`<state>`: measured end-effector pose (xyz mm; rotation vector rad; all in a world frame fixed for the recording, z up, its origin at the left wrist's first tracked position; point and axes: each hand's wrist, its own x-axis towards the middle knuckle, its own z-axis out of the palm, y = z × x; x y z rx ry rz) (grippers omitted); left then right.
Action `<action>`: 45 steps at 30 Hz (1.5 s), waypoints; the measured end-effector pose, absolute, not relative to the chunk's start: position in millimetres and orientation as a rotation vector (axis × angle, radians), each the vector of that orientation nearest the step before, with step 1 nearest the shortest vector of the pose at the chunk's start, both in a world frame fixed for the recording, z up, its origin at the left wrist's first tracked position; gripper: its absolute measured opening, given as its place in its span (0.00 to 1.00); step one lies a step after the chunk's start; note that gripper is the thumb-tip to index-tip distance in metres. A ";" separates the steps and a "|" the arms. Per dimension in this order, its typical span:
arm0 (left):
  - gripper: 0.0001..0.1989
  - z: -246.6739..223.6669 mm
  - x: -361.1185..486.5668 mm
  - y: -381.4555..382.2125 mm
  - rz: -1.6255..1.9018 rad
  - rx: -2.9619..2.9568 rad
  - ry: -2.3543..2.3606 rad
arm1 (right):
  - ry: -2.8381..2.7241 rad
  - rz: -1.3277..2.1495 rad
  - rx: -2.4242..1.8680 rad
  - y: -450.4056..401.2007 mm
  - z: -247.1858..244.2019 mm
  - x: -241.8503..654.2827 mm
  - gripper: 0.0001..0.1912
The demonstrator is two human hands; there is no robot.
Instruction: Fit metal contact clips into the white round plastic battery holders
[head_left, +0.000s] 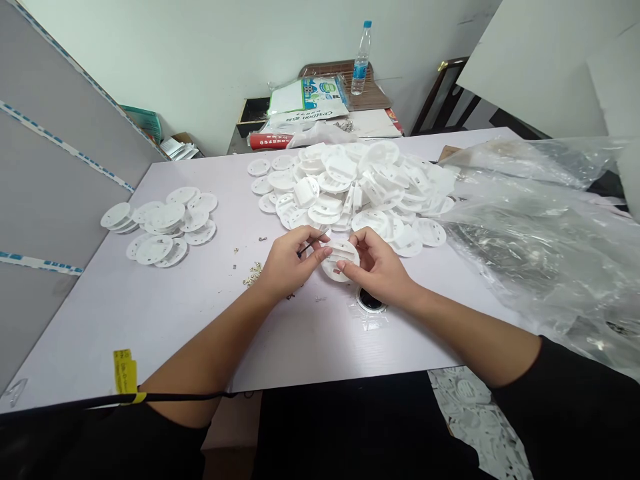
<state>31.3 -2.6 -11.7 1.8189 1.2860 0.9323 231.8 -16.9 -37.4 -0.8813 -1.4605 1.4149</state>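
Item: white round disc (341,260), held just above the table (150,313), near side of the big heap of discs (355,183). We pinch its right rim with our right hand (381,267), face tilted toward us. Our left hand (289,261) grips a thin dark tool (313,243), long axis running left to right, tip at the disc's left edge; this hand is nearer.

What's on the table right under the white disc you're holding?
Below the white disc, held by the left hand and right hand, a dark round hole in the table shows. Its far edge is hidden by the right hand.
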 end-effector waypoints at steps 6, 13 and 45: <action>0.11 -9.3 32.3 -0.9 0.891 1.730 1.199 | -1.472 1.439 -0.816 -15.5 -33.9 232.8 0.19; 0.16 -8.2 27.7 -1.5 0.819 1.665 1.042 | -1.406 1.395 -0.877 -11.9 -27.7 234.6 0.18; 0.14 -6.6 23.7 0.0 0.761 1.455 0.928 | -1.949 0.808 -0.868 -14.6 -29.1 240.7 0.40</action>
